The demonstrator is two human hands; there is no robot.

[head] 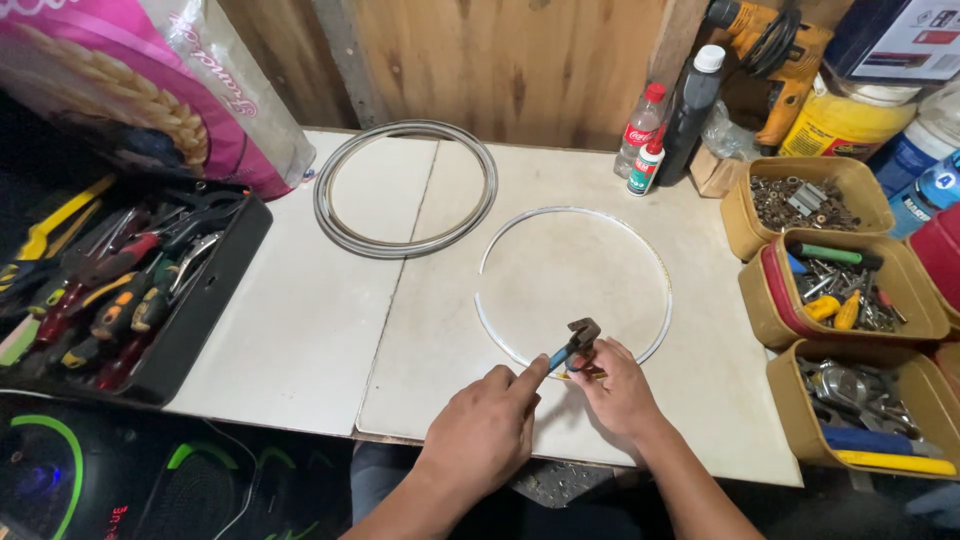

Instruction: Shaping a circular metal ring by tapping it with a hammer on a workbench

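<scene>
White thin ring (573, 288) lies flat on the tabletop (300, 320); left hand (487, 430) grips blue-handled pliers (572, 342) closed; right hand (618, 387) pinches the ring's near edge, apparently steadying it at the tool's jaws.

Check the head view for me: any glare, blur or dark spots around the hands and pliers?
Head view: worktop evenly lit, no glare; pliers, left hand and right hand sharp, soft shadows beneath; white ring clear; tool tray and lower-left corner dim; edges slightly wide-angle bowed.
</scene>
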